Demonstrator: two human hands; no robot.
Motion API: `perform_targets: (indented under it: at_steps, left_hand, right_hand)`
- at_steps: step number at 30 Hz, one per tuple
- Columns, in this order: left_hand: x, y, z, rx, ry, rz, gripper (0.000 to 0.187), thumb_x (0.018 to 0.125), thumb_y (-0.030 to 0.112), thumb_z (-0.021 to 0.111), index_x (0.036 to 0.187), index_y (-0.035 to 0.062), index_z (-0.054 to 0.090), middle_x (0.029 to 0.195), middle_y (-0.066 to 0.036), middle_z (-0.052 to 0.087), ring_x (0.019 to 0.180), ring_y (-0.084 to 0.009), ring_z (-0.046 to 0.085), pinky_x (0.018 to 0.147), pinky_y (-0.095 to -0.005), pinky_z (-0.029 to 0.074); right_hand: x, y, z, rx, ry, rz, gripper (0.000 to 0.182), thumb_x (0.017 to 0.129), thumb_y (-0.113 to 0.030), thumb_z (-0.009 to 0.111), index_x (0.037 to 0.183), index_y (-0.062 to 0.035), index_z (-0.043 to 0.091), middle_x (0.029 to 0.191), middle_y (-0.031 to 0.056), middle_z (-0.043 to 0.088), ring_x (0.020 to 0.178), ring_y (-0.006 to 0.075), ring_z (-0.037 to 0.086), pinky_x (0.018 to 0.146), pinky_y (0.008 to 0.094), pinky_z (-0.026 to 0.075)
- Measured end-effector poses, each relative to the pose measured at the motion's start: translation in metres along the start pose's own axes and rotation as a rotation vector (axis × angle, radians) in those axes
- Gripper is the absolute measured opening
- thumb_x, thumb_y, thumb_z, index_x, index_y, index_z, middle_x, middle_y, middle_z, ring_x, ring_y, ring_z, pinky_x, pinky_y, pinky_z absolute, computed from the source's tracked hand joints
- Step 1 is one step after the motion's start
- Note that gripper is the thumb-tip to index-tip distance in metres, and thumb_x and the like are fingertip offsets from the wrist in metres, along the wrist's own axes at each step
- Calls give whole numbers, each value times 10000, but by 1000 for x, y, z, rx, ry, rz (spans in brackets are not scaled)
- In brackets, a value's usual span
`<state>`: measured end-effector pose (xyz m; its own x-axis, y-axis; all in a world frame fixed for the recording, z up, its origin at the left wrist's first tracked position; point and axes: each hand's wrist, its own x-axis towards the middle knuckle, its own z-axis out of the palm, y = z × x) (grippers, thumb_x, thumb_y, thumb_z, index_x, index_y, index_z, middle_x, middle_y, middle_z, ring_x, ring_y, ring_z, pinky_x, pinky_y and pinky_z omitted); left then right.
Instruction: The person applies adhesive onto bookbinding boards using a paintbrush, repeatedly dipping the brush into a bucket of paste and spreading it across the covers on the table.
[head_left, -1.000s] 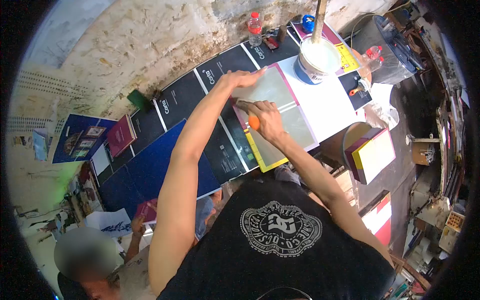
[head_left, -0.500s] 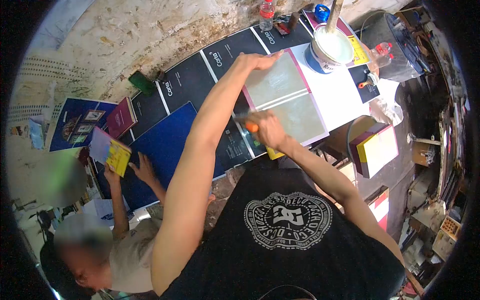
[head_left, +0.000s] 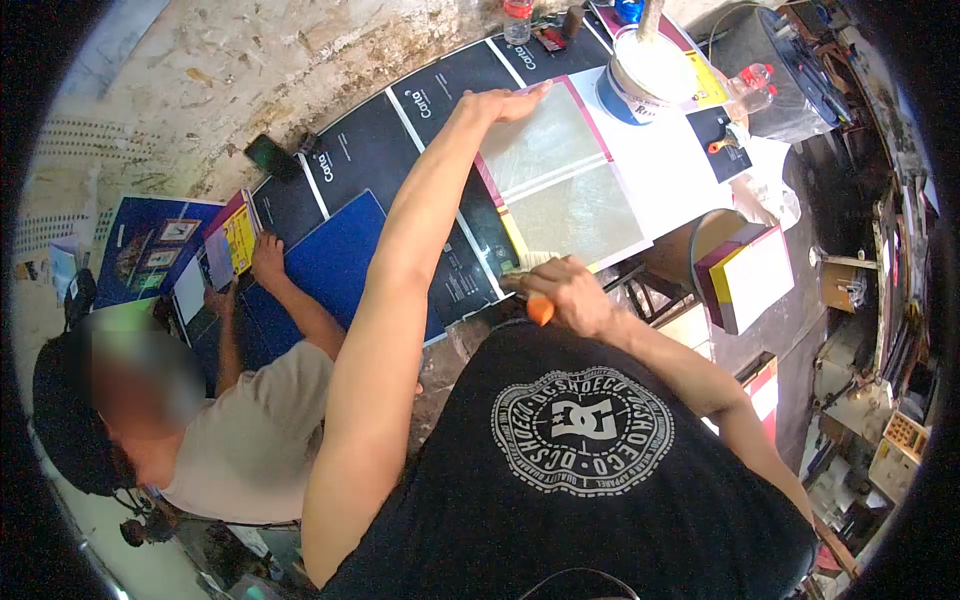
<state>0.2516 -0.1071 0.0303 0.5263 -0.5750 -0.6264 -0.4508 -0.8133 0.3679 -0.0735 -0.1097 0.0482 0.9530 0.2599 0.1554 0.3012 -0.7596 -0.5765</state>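
Note:
My left hand (head_left: 508,104) lies with fingers stretched out at the upper left corner of a greyish sheet (head_left: 575,215) with two wet-looking panels and a maroon and pale border. Closed around a brush with an orange handle (head_left: 540,309), my right hand (head_left: 575,292) is by the sheet's lower left corner. The brush's pale bristles are near a yellow strip (head_left: 514,232) on the sheet's left edge; whether they touch it I cannot tell. Behind the sheet, a bucket of white paste (head_left: 642,85) with a stick in it stands on white paper (head_left: 668,160).
At the left a co-worker (head_left: 255,430) handles a yellow-printed piece (head_left: 236,243) beside a blue board (head_left: 335,255). Black boards (head_left: 375,150) cover the table. A second brush (head_left: 722,145), bottles (head_left: 752,78), a green block (head_left: 272,156) and a stack of books (head_left: 748,280) are around.
My right hand and the brush have moved down and slightly right, toward my body. My left hand stays on the corner. The co-worker has leaned in and moved the yellow-printed piece up to the maroon book.

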Motion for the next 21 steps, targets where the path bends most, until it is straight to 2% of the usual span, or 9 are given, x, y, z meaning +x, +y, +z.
perform_targets:
  at_steps: [2,3,6,9,12,14,17,19,21]
  left_hand:
    - [25,-11,12,-12,14,-3,1022,856,849,97,1558,128,274,1622,-121,227,1512,-297,173,1201,-579,24]
    - [25,-11,14,-15,17,-13,1053,835,870,89,1550,125,292,1618,-135,230,1511,-308,168,1208,-556,57]
    - [30,-15,14,-21,24,-12,1121,795,911,75,1536,106,319,1612,-162,229,1510,-324,155,1222,-513,117]
    - [28,-11,13,-16,21,24,1136,800,906,78,1541,71,288,1618,-156,214,1513,-311,153,1222,-523,88]
    - [-1,-2,8,-6,34,-10,1134,807,899,82,1549,59,257,1619,-154,209,1512,-302,161,1221,-532,52]
    - [-5,-2,9,-23,45,-17,1122,813,893,84,1556,68,242,1620,-153,206,1512,-301,167,1219,-538,34]
    - [2,-5,14,-54,83,-10,1123,812,893,83,1550,66,262,1619,-154,207,1510,-306,173,1220,-534,33]
    - [-2,-2,9,-44,50,-24,1125,811,896,85,1544,63,277,1617,-157,213,1509,-311,172,1219,-535,37]
    - [-1,2,8,-35,34,-14,1132,808,900,89,1538,58,288,1614,-162,219,1509,-317,172,1219,-535,39]
  right_hand:
    - [16,18,-20,38,-13,4,439,796,-102,603,1230,-119,658,1030,114,688,997,271,648,918,391,474]
    - [35,33,-25,58,190,-107,421,824,-154,586,1238,-165,659,1079,94,692,1025,264,641,898,384,461]
    - [87,76,-24,-281,336,14,397,795,-127,608,1184,-175,671,1123,66,692,1000,282,639,848,407,444]
    - [92,104,19,-230,191,43,372,785,-131,646,1156,-133,672,1101,116,688,1019,314,639,855,418,456]
    - [39,42,24,-51,60,19,356,769,-106,647,1125,-103,673,1028,120,687,977,317,648,884,404,461]
    - [0,7,15,25,-37,23,476,766,-76,607,1232,-168,651,1136,88,683,1038,257,636,934,397,432]
    - [-25,2,-11,163,-119,11,465,804,-180,614,1268,-168,642,1137,93,685,1013,259,645,898,375,439]
    - [-11,9,-41,240,13,-3,484,817,-220,594,1299,-181,621,1146,81,685,1020,253,640,890,362,433]
    - [7,9,-59,-117,164,32,447,849,-201,557,1291,-196,622,1185,29,677,1048,224,621,858,360,425]
